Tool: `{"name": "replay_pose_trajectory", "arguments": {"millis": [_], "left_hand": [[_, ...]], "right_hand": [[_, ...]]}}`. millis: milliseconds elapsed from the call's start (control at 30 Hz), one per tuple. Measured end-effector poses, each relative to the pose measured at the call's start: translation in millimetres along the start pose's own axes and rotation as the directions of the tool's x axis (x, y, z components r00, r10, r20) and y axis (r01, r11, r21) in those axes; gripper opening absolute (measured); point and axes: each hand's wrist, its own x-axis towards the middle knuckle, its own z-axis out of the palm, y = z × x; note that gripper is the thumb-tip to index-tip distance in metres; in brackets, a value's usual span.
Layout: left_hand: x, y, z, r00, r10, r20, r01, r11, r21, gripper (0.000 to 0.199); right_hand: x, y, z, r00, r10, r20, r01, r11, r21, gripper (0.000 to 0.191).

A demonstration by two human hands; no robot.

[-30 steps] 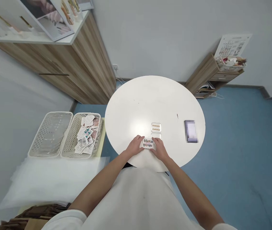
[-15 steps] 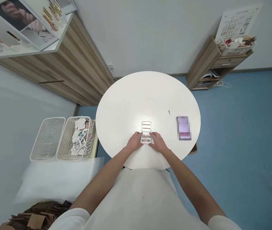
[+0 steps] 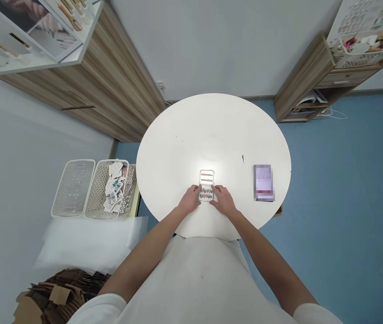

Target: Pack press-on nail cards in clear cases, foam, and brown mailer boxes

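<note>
A small clear hinged case lies with its lid up on the white oval table, near the front edge. Two rows of small coloured pieces that look like press-on nails fill its lower half. The raised transparent lid shows two orange-brown strips. My left hand grips the left side of the case, fingers curled along its edge. On the opposite side, my right hand holds the right edge in the same way. Both thumbs rest low, by the near corners.
On the table, a purple pixelated rectangular item lies to the right. A white basket of small cards stands left, beside a clear-looking bin. Wooden cabinets stand behind at left and right. Brown folded material sits lower left.
The camera view has shifted slightly, so the surroundings sit differently in frame. Both hands stay on the open case, with no clear change in grip.
</note>
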Motion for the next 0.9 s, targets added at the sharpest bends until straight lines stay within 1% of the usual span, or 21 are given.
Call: {"name": "replay_pose_trajectory", "arguments": {"millis": [100,133,200,267,333,400,500,567,667,800,900], "left_hand": [[-4.5,-0.3,3.5,1.000,-0.003,-0.025,0.002,0.999,-0.052,0.081],[-6.7,0.0,5.4,0.999,-0.021,-0.041,0.018,0.997,-0.080,0.083],[-11.6,1.2,10.2,0.992,-0.100,-0.070,0.088,0.983,-0.162,0.083],[-15.7,3.3,14.8,0.976,-0.203,-0.080,0.176,0.949,-0.261,0.077],[-17.7,5.6,17.7,0.957,-0.279,-0.075,0.239,0.910,-0.337,0.067],[-17.7,7.2,18.4,0.946,-0.316,-0.071,0.269,0.887,-0.375,0.057],[-18.1,6.8,16.5,0.934,-0.352,-0.060,0.295,0.856,-0.425,0.046],[-21.4,4.5,14.2,0.926,-0.373,-0.059,0.304,0.829,-0.470,0.043],[-31.6,-0.7,8.5,0.919,-0.385,-0.086,0.292,0.810,-0.508,0.042],[-49.3,-6.4,-4.0,0.916,-0.369,-0.156,0.244,0.822,-0.514,0.037],[-64.1,-9.5,-15.0,0.920,-0.328,-0.215,0.158,0.811,-0.563,0.035]], "right_hand": [[-3.1,0.8,-0.1,1.000,0.010,0.001,-0.010,0.999,0.034,0.071],[-4.9,0.4,0.0,1.000,0.019,-0.002,-0.019,0.998,0.054,0.073],[-9.2,-1.9,0.9,0.998,0.057,-0.005,-0.056,0.991,0.125,0.077],[-12.9,-5.7,2.9,0.992,0.125,0.010,-0.124,0.962,0.242,0.076],[-14.5,-10.2,5.8,0.978,0.202,0.043,-0.204,0.911,0.358,0.072],[-13.8,-14.6,9.1,0.960,0.269,0.076,-0.275,0.860,0.430,0.068],[-12.9,-20.2,13.8,0.935,0.343,0.091,-0.343,0.808,0.479,0.062],[-15.6,-24.6,17.0,0.929,0.362,0.073,-0.347,0.787,0.510,0.059],[-24.8,-36.4,22.2,0.936,0.350,0.034,-0.308,0.769,0.560,0.058],[-38.7,-64.2,26.6,0.945,0.326,-0.005,-0.255,0.747,0.614,0.059],[-46.9,-88.8,25.1,0.952,0.298,-0.066,-0.189,0.745,0.640,0.057]]}}
